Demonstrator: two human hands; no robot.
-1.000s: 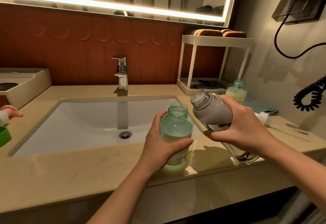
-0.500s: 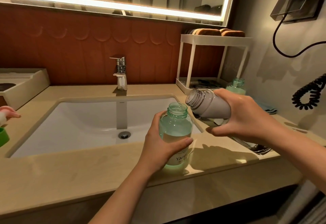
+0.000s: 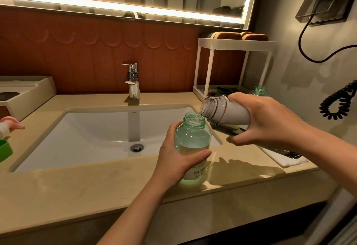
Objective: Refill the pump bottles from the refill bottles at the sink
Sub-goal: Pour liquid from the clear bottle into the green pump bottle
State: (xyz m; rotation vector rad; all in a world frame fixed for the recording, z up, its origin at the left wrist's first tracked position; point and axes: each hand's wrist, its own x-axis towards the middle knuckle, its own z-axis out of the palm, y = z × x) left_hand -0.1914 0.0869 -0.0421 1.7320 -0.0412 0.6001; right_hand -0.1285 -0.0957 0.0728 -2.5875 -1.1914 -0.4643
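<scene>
A clear green bottle [image 3: 193, 138] with its top off stands upright on the counter's front edge, right of the basin, with a little pale liquid in it. My left hand [image 3: 175, 159] grips its body. My right hand [image 3: 264, 123] holds a grey-white refill bottle [image 3: 224, 112], tipped nearly flat. Its open mouth points left, just above the right side of the green bottle's rim. No liquid shows at the mouth. A second open green bottle [image 3: 260, 90] stands behind my right hand, mostly hidden.
The white sink [image 3: 92, 134] with a chrome tap [image 3: 133, 80] lies to the left. A white two-tier rack [image 3: 233, 67] stands at the back right. A white cloth [image 3: 286, 157] lies under my right forearm. Another person's fingers [image 3: 11, 125] and a green object [image 3: 4, 150] show at the left edge.
My right hand has tilted the refill bottle further down and brought its mouth left to the green bottle's rim. My left hand and the green bottle have stayed put.
</scene>
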